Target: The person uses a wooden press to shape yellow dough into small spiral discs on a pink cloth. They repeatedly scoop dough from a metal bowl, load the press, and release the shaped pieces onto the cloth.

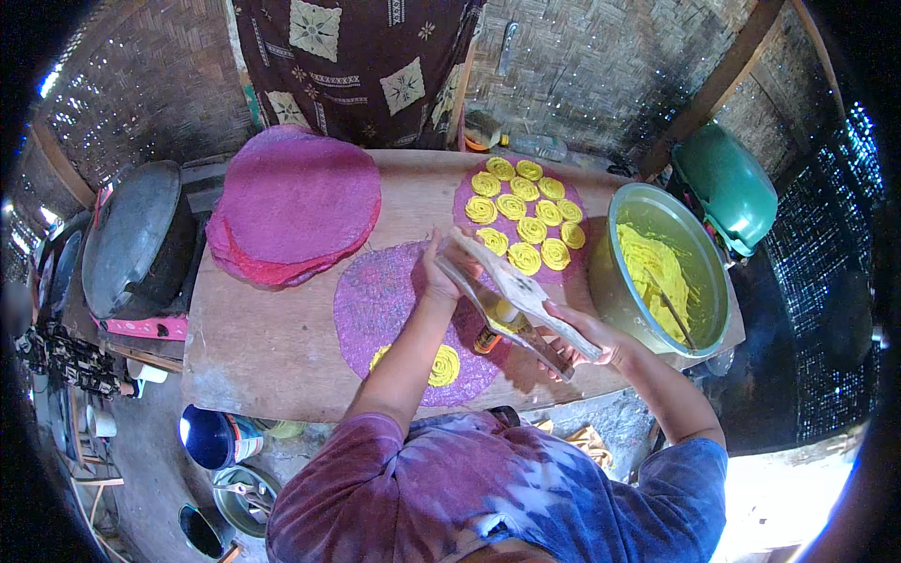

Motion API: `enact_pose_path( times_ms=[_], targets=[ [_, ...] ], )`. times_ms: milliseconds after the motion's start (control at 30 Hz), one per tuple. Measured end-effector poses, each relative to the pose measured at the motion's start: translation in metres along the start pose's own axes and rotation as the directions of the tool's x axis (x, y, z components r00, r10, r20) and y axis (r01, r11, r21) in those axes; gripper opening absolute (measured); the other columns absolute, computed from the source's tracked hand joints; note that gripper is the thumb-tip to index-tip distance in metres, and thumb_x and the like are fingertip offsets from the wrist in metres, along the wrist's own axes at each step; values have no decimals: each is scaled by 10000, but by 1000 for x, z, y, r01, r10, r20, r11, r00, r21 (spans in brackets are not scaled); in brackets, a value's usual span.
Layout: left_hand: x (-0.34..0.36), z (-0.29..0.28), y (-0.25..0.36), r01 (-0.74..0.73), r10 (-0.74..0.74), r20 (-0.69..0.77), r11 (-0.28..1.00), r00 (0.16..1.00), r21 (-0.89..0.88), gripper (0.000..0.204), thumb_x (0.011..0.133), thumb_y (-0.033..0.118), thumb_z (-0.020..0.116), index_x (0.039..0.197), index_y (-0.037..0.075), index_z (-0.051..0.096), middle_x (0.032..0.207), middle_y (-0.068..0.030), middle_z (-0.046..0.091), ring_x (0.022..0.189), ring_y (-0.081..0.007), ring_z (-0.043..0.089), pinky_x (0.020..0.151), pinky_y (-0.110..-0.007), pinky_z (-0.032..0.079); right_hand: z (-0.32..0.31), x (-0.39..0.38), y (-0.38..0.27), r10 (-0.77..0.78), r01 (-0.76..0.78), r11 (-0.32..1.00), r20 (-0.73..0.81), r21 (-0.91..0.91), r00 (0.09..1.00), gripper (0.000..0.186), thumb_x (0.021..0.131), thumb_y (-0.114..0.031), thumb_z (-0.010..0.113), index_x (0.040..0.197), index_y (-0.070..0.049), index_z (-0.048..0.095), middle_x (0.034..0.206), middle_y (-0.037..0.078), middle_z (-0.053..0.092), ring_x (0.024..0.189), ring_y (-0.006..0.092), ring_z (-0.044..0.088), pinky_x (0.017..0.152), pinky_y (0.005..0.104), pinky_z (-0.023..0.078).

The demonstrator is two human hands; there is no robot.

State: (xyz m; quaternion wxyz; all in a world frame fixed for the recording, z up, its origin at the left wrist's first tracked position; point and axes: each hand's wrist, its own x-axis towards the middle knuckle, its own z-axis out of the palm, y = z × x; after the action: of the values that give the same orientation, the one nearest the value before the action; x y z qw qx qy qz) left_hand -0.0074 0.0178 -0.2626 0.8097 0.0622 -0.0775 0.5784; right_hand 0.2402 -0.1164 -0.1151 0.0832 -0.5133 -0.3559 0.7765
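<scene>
Tie-dyed T-shirt (pixel 469 474) cloth in purple, blue and white spreads across the lower edge, with two bare forearms reaching from its sleeves over a wooden counter (pixel 272 347). Between them a two-board wooden hand press (pixel 516 291) slants through the air, held by both hands: the left hand (pixel 439 272) has its grip closed about the far left end, while the right hand (pixel 593 338) clasps the near right end, thumb on the upper board and fingers below the lower one. So the press lies directly in both grips, spanning the space from one to the other, its boards spread somewhat apart in the middle. An orange-and-black cylinder (pixel 486 340) shows beneath the lower board, over the right side of a near purple mat (pixel 375 291). On that mat sit two yellow dough coils (pixel 443 366), one partly hidden behind the left forearm. Beyond the press, a far purple mat (pixel 463 204) carries more than a dozen similar coils. Just beside the right hand stands a green basin (pixel 619 300) of yellow dough (pixel 648 272) with a stick (pixel 676 317) leaning in it. At the counter's left rests a stack of pink-purple mats (pixel 296 197), well apart from either hand.
</scene>
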Motion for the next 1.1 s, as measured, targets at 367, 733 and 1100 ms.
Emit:
enact_pose_path(
  times_ms=[367, 733, 1100],
  targets=[
    [-3, 58, 2, -125, 126, -7, 992, 992, 4, 411, 957, 484, 464, 965, 85, 562, 903, -52, 590, 915, -260, 583, 826, -404, 507, 27, -31, -32, -116, 97, 974, -80, -205, 990, 745, 921, -668, 434, 1196, 16, 539, 852, 187, 674, 672, 248, 694, 512, 344, 551],
    [5, 99, 7, -118, 123, -122, 992, 985, 46, 539, 904, 608, 409, 932, 95, 574, 876, -63, 615, 860, -249, 587, 577, -350, 502, 37, -46, -31, -199, 159, 950, -130, -268, 971, 696, 915, -647, 490, 1111, 11, 607, 796, 132, 663, 603, 196, 657, 514, 315, 536],
    [11, 92, -3, -97, 102, -73, 993, 992, 71, 489, 915, 581, 395, 918, 117, 550, 809, -40, 571, 809, -241, 579, 661, -394, 504, 36, -48, -20, -263, 185, 930, -226, -316, 938, 613, 923, -607, 525, 990, -10, 646, 727, 75, 651, 549, 149, 623, 461, 287, 499]
  ],
)
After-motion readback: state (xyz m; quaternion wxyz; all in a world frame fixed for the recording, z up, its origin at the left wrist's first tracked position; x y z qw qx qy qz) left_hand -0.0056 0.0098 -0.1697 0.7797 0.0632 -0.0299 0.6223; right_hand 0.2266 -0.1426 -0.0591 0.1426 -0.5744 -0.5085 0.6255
